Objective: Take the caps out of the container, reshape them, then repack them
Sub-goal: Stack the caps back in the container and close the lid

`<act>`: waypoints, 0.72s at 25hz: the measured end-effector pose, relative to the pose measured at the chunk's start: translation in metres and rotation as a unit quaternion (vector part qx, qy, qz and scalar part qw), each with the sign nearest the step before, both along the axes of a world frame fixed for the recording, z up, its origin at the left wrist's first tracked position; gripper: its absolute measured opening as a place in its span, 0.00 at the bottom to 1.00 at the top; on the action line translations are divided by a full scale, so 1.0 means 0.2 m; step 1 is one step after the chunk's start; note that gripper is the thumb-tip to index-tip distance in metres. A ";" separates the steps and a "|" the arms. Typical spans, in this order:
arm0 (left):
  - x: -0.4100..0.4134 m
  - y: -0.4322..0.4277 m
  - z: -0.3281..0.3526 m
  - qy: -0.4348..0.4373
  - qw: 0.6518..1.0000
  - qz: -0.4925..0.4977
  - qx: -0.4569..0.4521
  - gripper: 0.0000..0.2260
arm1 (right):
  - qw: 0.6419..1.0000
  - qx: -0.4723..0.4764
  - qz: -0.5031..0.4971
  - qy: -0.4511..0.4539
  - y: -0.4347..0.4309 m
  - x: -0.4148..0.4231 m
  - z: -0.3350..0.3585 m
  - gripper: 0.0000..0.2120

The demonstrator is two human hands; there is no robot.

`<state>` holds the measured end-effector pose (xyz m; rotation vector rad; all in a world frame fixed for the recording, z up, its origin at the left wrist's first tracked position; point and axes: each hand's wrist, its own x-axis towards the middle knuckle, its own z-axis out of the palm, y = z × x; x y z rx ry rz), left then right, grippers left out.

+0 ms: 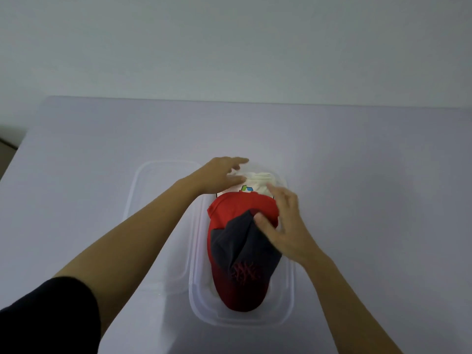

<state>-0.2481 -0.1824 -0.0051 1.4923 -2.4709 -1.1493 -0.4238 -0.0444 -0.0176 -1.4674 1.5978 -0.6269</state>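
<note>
Clear plastic container [242,321] on pale worktop [370,200] holds red-and-navy fabric cap [237,251]. Right hand [286,226] rests flat on it, fingers loose. White fabric cap [258,180] at far end, left hand [219,175] touching it, fingers straight. Clear plastic lid [143,200] left.

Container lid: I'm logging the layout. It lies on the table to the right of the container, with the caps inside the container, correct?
Wrong side. The head view shows the lid lying on the table to the left of the container, not the right; the caps are inside the container.
</note>
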 end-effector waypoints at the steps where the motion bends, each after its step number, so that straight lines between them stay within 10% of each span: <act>1: 0.03 0.01 0.02 0.025 0.999 0.041 -0.022 0.19 | 0.998 -0.060 -0.025 0.024 -0.04 -0.04 -0.01 0.29; 10: 0.03 0.05 -0.02 -0.093 0.988 0.112 -0.058 0.11 | 0.946 -0.110 0.004 0.305 -0.46 -0.07 -0.03 0.11; 18: 0.14 0.28 0.04 -0.106 0.990 0.083 0.028 0.12 | 0.967 0.054 0.112 0.224 -0.24 -0.17 -0.03 0.20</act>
